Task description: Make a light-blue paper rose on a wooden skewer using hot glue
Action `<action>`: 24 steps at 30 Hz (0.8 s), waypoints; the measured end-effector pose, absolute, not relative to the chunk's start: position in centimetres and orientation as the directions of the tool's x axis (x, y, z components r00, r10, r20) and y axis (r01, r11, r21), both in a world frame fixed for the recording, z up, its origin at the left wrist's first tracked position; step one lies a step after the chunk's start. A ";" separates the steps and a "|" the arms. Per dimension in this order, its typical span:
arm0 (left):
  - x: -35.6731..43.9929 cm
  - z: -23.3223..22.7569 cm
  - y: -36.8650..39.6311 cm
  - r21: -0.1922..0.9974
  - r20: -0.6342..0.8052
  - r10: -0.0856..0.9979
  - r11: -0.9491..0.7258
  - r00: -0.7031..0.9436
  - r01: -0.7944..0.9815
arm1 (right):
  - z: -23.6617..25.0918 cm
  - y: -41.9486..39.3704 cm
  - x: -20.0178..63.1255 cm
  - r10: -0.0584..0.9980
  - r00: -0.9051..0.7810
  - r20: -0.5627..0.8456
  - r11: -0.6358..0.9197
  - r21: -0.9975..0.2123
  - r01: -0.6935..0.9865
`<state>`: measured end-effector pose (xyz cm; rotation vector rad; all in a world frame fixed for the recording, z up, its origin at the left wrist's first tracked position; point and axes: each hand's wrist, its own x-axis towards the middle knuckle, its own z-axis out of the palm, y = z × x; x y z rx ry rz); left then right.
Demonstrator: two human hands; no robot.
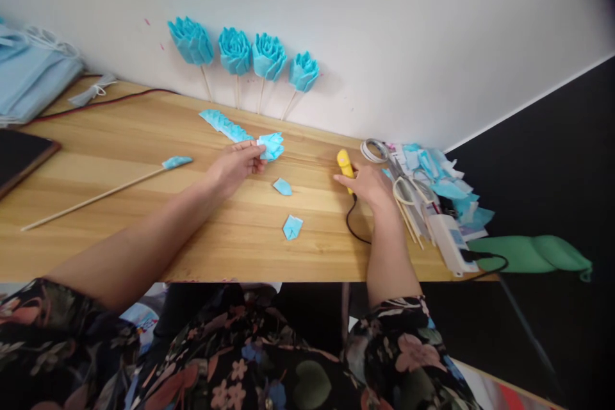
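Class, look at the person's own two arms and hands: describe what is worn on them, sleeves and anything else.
Both forearms are bare. The left hand and right hand show no gloves. Each upper arm wears a short dark sleeve printed with pink, orange and green flowers.

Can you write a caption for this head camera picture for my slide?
Left hand pinches a folded blue petal while right hand grips a yellow glue gun, four blue flowers leaning behind.

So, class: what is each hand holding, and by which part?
The left hand pinches a folded blue paper piece by its left edge. The right hand grips a yellow corded tool around its lower body.
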<state>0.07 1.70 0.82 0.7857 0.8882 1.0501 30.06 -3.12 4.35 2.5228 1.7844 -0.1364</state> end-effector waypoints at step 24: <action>-0.1 0.1 1.8 0.917 -0.123 0.947 0.222 0.295 -0.330 | 5.0 0.5 20.7 0.980 -0.194 -0.053 0.020 -0.933 0.358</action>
